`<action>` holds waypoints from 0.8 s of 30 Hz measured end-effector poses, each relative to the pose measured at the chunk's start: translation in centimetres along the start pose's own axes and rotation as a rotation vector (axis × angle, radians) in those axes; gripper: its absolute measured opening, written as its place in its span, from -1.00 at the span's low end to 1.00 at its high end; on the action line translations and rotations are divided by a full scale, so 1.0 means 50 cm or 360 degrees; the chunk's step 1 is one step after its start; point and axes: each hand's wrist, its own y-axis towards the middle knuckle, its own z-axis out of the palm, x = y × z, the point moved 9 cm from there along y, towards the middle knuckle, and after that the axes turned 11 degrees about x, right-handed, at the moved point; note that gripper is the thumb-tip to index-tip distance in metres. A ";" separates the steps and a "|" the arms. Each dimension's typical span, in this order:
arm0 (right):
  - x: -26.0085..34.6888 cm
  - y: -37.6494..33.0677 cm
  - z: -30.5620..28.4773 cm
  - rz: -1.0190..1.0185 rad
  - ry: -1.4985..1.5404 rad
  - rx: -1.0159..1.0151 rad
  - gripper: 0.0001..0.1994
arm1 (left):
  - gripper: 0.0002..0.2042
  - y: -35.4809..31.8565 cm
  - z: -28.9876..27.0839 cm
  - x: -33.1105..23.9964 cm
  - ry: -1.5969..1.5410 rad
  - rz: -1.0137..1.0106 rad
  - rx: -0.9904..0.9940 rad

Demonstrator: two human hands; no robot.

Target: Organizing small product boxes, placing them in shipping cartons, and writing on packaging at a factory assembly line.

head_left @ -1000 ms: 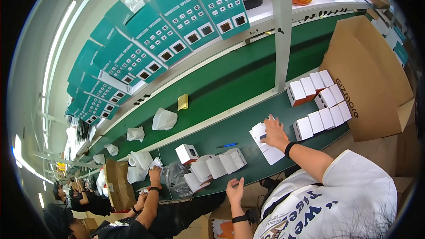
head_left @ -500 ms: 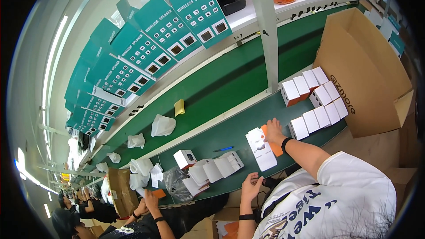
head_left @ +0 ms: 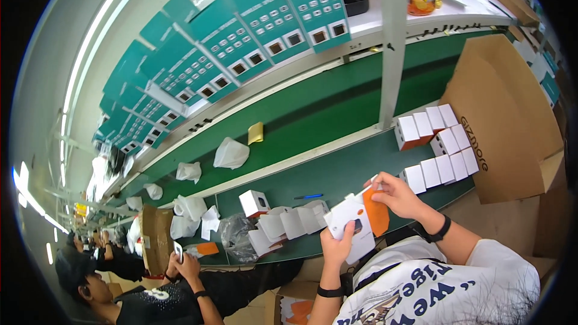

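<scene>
Carton (head_left: 352,229), white with an orange side, flat and only partly formed, held above the near edge of the green belt (head_left: 337,174): my left hand (head_left: 336,245) grips its lower end, my right hand (head_left: 394,195) pinches the upper flap. Finished white boxes (head_left: 438,150) stand grouped to the right beside an open cardboard case (head_left: 512,126). Flat blanks (head_left: 289,222) lie to the left, so I judge much folding remains.

Carton (head_left: 512,120) cut off at right, shelf signs (head_left: 265,18) print too small
</scene>
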 end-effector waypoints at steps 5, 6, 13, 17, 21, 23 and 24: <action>0.083 -0.036 0.059 0.0042 -0.0480 -0.0246 -0.61 | -0.80 -0.031 0.000 -0.114 0.0339 0.0334 0.0076; 0.072 -0.038 0.069 0.0008 -0.0265 -0.0192 -0.57 | -0.80 -0.039 -0.001 -0.120 0.0328 0.0381 0.0075; 0.105 -0.039 0.138 -0.0044 -0.0637 0.0042 -0.46 | -0.52 -0.070 -0.026 -0.122 0.0146 0.0402 -0.0104; 0.146 -0.047 0.167 -0.0233 -0.0832 0.0065 -0.44 | -0.28 -0.089 -0.032 -0.148 0.0048 0.0571 -0.0111; 0.156 -0.049 0.181 -0.0297 -0.0798 0.0130 -0.45 | -0.23 -0.104 -0.041 -0.157 -0.0080 0.0542 -0.0034; 0.151 -0.048 0.184 -0.0258 -0.0815 0.0163 -0.46 | -0.23 -0.107 -0.063 -0.153 -0.0034 0.0537 0.0018; 0.122 -0.046 0.176 -0.0074 -0.0672 0.0185 -0.49 | -0.23 -0.108 -0.062 -0.152 0.0014 0.0532 0.0078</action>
